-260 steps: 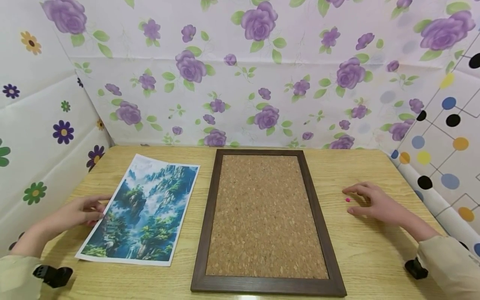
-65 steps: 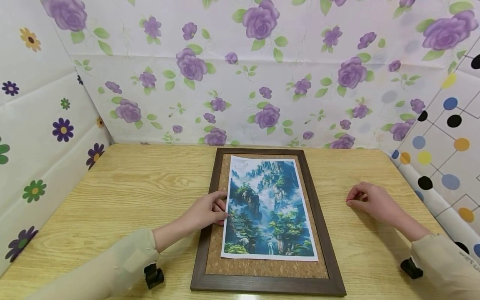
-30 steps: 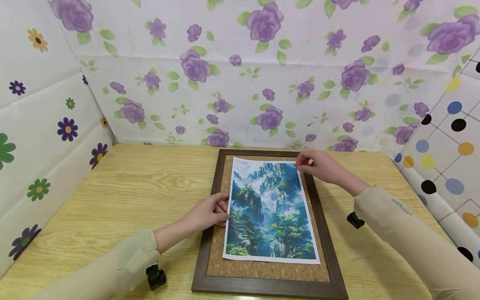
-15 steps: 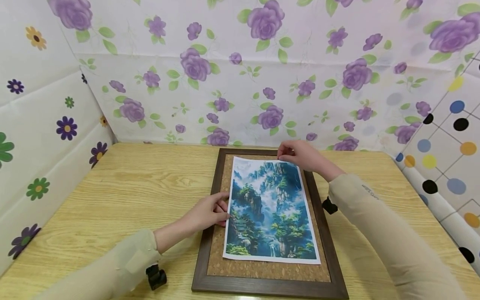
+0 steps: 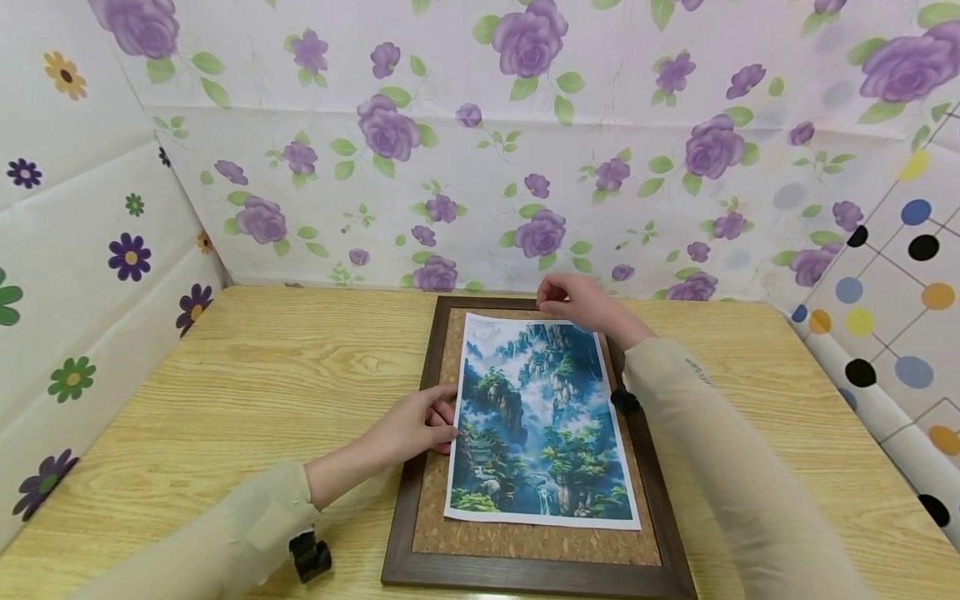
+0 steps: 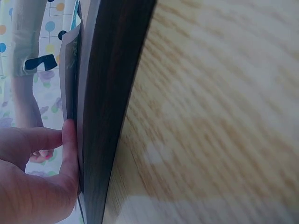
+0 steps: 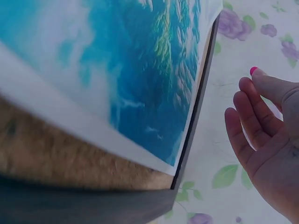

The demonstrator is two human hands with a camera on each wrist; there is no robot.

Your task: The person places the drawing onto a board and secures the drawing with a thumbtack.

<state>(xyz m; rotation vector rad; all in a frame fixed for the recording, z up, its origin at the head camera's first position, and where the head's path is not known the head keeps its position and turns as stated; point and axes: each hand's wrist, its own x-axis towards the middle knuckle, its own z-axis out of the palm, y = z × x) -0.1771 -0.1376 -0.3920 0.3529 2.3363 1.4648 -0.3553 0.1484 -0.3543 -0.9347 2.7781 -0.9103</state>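
Note:
A print of misty blue-green mountains [image 5: 540,425] lies over a cork board [image 5: 540,543] with a dark wooden frame. My left hand [image 5: 416,423] pinches the print's left edge between thumb and fingers; in the left wrist view that edge of the paper [image 6: 69,79] curls up off the frame. Above the board's top edge, my right hand [image 5: 581,302] is raised with the fingertips together. The right wrist view shows a small pink pushpin [image 7: 253,71] held at the fingertips, only its pink head visible. It is apart from the paper.
The board stands in the middle of a wood-grain table [image 5: 262,375]. Behind the table is a wall covering with purple roses [image 5: 390,129], and patterned side walls stand left and right. A black wrist camera [image 5: 310,556] is strapped under the left sleeve.
Earlier the print came from the left onto the board, and the right hand picked the pink pushpin off the table. Lately the right hand moved left along the print's top; the left stayed.

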